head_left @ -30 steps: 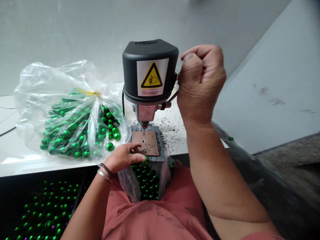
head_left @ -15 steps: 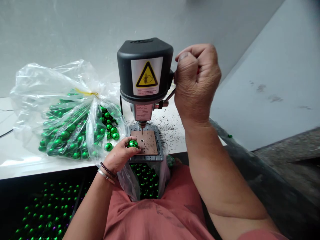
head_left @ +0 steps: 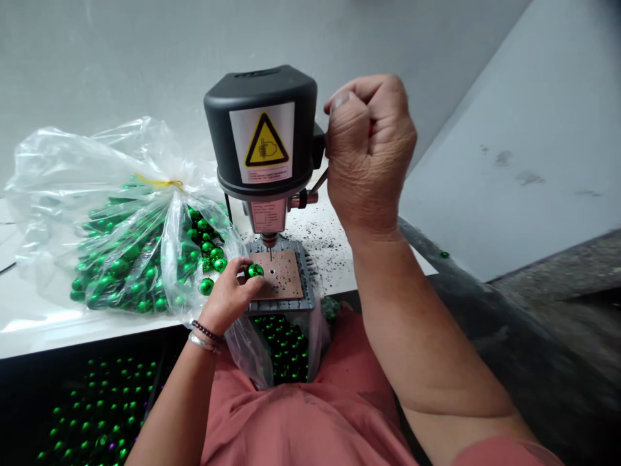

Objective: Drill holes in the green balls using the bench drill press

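Note:
Between thumb and fingers, my left hand grips a shiny green ball at the left part of a brown board. The board has a small hole and lies on the grey base of a drill press. A thin drill bit hangs above the board, to the right of the ball and apart from it. My right hand is closed in a fist around the feed lever at the machine's right side; a bit of red shows between the fingers.
A clear plastic bag, tied with yellow, holds many green balls on the white table. One loose ball sits near my left wrist. Dark shavings litter the table. Many more balls lie below the table edge.
My left hand has raised the green ball slightly and shifted its hold. My right hand stays on the lever. The whole view has moved a little, so the press appears further left.

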`<action>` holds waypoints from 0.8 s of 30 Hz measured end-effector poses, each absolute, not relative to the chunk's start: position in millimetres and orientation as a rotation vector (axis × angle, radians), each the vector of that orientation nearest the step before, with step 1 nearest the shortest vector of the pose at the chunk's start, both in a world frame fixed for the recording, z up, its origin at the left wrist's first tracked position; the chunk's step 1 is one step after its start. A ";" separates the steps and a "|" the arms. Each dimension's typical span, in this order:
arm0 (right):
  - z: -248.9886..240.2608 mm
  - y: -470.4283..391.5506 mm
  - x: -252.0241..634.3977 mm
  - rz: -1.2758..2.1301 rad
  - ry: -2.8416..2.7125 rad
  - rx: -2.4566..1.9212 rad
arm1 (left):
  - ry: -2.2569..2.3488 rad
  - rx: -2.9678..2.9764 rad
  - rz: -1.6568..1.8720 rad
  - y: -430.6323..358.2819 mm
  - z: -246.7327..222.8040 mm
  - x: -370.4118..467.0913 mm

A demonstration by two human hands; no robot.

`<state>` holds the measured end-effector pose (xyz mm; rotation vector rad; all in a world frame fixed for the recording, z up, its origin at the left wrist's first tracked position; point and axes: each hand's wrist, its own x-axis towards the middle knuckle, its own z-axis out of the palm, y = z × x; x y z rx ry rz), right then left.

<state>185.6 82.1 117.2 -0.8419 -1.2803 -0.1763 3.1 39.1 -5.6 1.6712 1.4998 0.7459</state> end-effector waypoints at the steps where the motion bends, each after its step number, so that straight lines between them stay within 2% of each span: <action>1: 116.9 82.3 185.6 -0.186 -1.278 -0.829 | 1.508 1.701 0.766 40.3 -5.7 4.3; 11: 118.4 77.3 186.0 -0.172 -1.289 -0.858 | 1.522 1.721 0.875 56.1 -35.1 21.3; 24: 117.8 74.2 185.8 -0.094 -1.278 -0.838 | 1.701 1.842 0.906 59.1 -48.0 36.6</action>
